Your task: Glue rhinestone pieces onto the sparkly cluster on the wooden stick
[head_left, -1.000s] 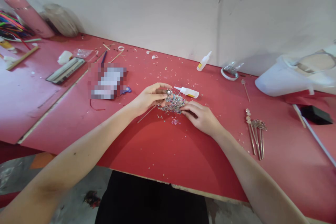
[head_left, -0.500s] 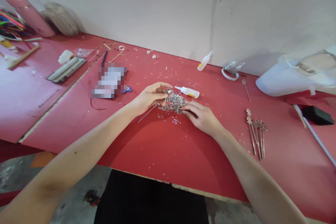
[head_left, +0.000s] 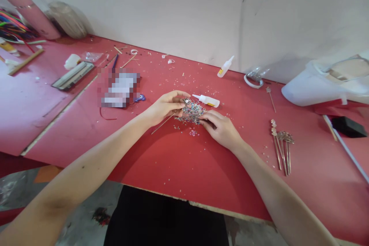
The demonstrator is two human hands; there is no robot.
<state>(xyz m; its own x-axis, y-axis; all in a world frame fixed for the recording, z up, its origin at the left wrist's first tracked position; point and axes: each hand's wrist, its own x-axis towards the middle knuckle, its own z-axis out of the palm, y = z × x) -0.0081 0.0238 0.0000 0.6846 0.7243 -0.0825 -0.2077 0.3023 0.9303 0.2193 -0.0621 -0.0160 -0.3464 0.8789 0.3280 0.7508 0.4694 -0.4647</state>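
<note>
At the far left of the long red-topped workbench (head_left: 161, 161), a bundle of coloured pipe cleaners (head_left: 11, 27) and a flat metal-edged ruler-like bar (head_left: 72, 76) are seen, well apart from the work. At centre, a thin metal hairpin stick with a small ornamental head (head_left: 184, 102) is pinched in the closed fingers of the left hand (head_left: 164, 107), its shaft slanting down toward the table. Just beside it, a loose heap of multicoloured sequins and tiny stones (head_left: 192, 112) is touched by the fingertips of the right hand (head_left: 222, 130); whether a piece is gripped cannot be told. A small white glue bottle with a yellow label (head_left: 208, 100) lies behind the heap. At right, a cluster of decorated gold hairpins (head_left: 281, 144) is laid aside, apparently finished; the held pin is judged to be unfinished.
</note>
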